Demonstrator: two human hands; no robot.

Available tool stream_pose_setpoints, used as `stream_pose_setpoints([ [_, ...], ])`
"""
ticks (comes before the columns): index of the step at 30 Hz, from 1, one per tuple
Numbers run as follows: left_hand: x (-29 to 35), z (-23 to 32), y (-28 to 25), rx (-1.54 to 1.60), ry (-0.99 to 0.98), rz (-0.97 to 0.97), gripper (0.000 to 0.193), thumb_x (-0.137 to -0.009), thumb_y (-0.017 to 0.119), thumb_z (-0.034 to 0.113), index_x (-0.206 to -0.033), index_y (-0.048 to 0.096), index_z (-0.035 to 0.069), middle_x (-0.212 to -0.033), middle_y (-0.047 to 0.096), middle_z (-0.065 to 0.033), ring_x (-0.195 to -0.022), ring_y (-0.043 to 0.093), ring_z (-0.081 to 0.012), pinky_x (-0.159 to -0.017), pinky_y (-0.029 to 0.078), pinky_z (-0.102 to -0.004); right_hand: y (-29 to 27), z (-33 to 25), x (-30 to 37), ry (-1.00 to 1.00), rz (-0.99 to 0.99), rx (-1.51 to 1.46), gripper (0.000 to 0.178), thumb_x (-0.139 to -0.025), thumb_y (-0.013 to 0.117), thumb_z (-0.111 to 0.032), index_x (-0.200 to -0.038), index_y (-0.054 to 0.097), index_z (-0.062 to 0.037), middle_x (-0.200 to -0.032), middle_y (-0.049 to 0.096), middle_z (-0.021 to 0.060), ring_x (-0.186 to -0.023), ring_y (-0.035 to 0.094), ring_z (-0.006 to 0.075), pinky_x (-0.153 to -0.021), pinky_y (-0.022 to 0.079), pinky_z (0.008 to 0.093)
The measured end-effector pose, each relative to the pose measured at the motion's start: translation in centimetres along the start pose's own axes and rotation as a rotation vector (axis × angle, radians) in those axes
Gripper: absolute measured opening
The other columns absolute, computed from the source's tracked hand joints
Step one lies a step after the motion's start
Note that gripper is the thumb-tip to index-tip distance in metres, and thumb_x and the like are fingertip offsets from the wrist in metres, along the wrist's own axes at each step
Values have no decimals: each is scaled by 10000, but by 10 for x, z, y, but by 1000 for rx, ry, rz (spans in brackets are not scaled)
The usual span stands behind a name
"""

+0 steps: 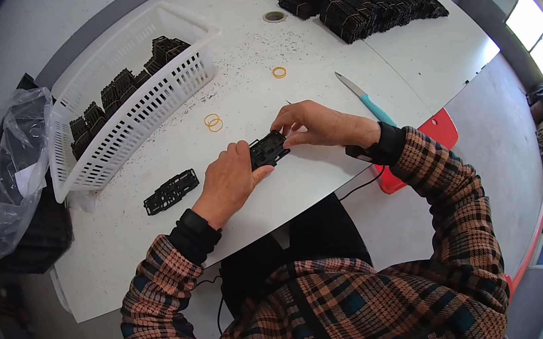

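Observation:
Between my two hands is a flat black plastic frame with cut-out openings, held low over the white table. My left hand closes on its left end, thumb along the near edge. At the right end, the bent fingers of my right hand pinch its corner. A thin pointed tip shows just beyond the right fingers; what it belongs to is hidden. Left of my left hand, a similar black plastic frame lies on the table. Two yellow rubber bands lie beyond my left hand, and another yellow band sits farther off.
A white slotted basket with stacks of black frames stands at left. Banded black bundles cover the far right. A knife with a turquoise handle lies right of my right hand. A red stool stands by the table edge. Dark crumbs dot the tabletop.

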State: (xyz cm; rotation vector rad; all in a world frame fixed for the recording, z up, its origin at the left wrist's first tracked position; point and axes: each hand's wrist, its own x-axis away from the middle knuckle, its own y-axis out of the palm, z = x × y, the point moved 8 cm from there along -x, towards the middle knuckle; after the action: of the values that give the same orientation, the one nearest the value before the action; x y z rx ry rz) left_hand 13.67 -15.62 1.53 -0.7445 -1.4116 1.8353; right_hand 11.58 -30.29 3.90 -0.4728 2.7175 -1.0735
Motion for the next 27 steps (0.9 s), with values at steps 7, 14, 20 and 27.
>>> stream_pose_setpoints([
  [7, -4, -3, 1, 9, -28, -10, 538, -888, 603, 488, -1003, 472, -21, -920, 570, -178, -825, 607, -330, -677, 514, -429, 1, 1, -2, 21, 22, -9, 293, -838, 683, -55, -1113, 623, 25, -995, 668, 132, -862, 672, 190, -801, 551, 305],
  [14, -4, -1, 1, 16, -47, -32, 533, -895, 597, 481, -1002, 470, -25, -919, 573, -181, -829, 610, -333, -673, 518, -425, 2, -1, -2, -17, 25, 57, 300, -838, 684, -59, -1121, 627, 24, -994, 663, 140, -861, 667, 201, -784, 554, 318],
  [20, -3, -2, 2, -17, -23, -13, 522, -899, 596, 474, -1000, 469, -23, -905, 574, -176, -794, 617, -327, -648, 526, -420, 1, -11, -4, -43, -31, 163, 328, -830, 694, -65, -1143, 630, 11, -1036, 646, 133, -864, 660, 228, -780, 537, 345],
  [27, -4, 0, 2, -15, -15, -6, 523, -898, 595, 478, -992, 468, -20, -889, 568, -167, -767, 613, -314, -635, 528, -414, 1, -21, -11, -162, -60, 258, 348, -796, 710, -53, -1135, 638, -14, -990, 662, 134, -866, 645, 308, -815, 502, 378],
])
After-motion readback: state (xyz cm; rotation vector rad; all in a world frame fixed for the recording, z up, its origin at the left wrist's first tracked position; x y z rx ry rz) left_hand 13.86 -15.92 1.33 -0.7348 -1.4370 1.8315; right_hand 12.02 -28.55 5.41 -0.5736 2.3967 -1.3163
